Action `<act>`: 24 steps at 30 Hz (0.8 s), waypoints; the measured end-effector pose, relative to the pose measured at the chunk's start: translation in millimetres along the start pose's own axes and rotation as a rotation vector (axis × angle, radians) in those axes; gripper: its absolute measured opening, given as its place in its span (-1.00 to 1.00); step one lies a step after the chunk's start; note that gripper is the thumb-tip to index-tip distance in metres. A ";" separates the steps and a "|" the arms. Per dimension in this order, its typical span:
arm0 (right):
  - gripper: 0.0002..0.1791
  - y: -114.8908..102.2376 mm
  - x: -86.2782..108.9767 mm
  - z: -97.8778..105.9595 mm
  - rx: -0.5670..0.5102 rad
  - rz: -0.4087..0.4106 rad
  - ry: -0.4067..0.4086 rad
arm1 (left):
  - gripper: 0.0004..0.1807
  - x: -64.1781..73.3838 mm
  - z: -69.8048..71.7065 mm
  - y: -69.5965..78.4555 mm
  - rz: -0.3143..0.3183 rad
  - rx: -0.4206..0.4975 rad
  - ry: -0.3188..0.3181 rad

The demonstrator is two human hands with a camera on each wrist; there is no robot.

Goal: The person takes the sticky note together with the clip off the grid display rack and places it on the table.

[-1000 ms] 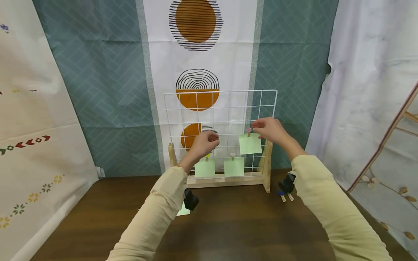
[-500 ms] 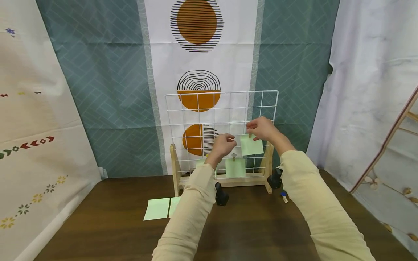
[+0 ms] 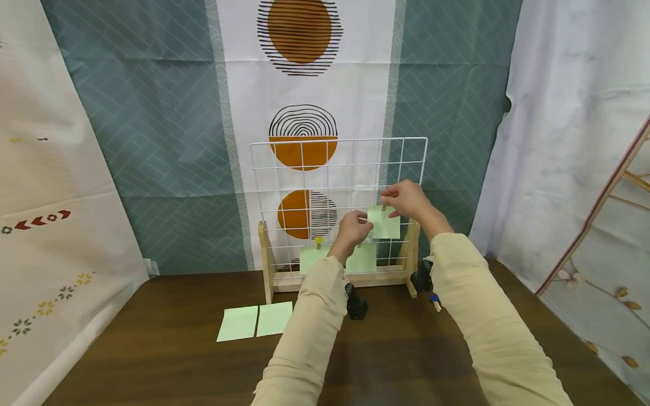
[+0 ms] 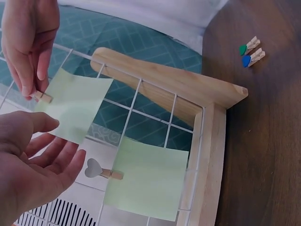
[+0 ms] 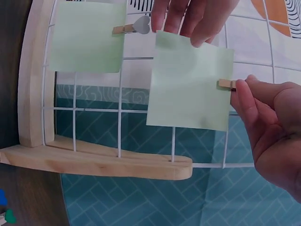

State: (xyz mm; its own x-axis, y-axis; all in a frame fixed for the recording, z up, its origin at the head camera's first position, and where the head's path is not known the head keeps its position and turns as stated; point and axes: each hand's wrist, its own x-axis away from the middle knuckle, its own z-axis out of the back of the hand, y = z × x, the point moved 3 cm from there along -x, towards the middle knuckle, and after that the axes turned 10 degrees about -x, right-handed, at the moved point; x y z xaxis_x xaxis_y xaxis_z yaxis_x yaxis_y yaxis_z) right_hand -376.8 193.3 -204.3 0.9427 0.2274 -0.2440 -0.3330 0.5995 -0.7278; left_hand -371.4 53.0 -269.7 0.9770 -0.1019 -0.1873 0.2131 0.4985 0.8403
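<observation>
Wire grid [image 3: 352, 188]: white, standing upright in a wooden stand [image 3: 267, 268] on the brown surface [image 3: 203, 366].

Held note [image 5: 190, 82]: pale green square, resting before the grid's right half, around mid-height.

Wooden clothespin [image 5: 225, 84]: overlapping the held note's top edge; right hand [image 3: 408, 200] pinching it between thumb and fingers.

Left hand [image 3: 352, 228]: reaching in before the grid, thumb lying over the held note's left edge, fingers passing partly behind; whether they are gripping the paper cannot be told.

Middle note [image 4: 146, 181]: pale green, hanging low on the grid from a grey-heart clip [image 4: 113, 174].

Left note [image 3: 311, 259]: matching, hanging low on the grid's left half under a yellow-topped clip [image 3: 319, 241].

Loose notes, two [image 3: 237, 323] [image 3: 275, 318]: lying side by side in front of the grid's left end.

Spare pegs, green [image 4: 251, 44] and blue [image 4: 256, 56]: lying near the grid's right end.
</observation>
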 end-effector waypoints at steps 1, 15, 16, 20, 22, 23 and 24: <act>-0.63 0.6 -0.7 -0.3 0.010 0.008 0.005 | -0.68 -0.2 0.1 0.2 -0.002 0.001 0.013; -0.75 0.9 -1.6 -5.5 0.220 0.114 0.145 | -0.79 0.1 1.9 0.4 -0.018 0.009 0.074; -0.75 0.9 -1.0 -5.7 0.218 0.115 0.154 | -0.79 0.2 2.0 0.2 -0.016 0.013 0.075; -0.76 0.2 0.3 -4.0 0.221 0.113 0.180 | -0.79 1.2 2.3 1.0 -0.012 0.016 0.067; -0.76 -1.3 0.8 -2.0 0.214 0.108 0.182 | -0.79 1.7 3.1 2.1 -0.013 0.013 0.059; -0.76 -2.3 1.0 -1.0 0.211 0.109 0.179 | -0.79 1.9 3.6 2.7 -0.013 0.009 0.054; -0.75 -3.4 1.2 -0.2 0.205 0.110 0.173 | -0.79 1.7 4.4 2.9 -0.014 -0.001 0.051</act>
State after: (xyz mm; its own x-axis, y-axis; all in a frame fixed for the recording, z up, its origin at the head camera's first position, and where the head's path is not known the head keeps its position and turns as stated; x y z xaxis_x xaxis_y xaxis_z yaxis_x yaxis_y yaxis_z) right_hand -374.6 191.3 -202.3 0.8843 0.1758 -0.4325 -0.4135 0.7252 -0.5506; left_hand -369.1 50.5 -265.3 0.9724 -0.0648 -0.2243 0.2263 0.4980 0.8372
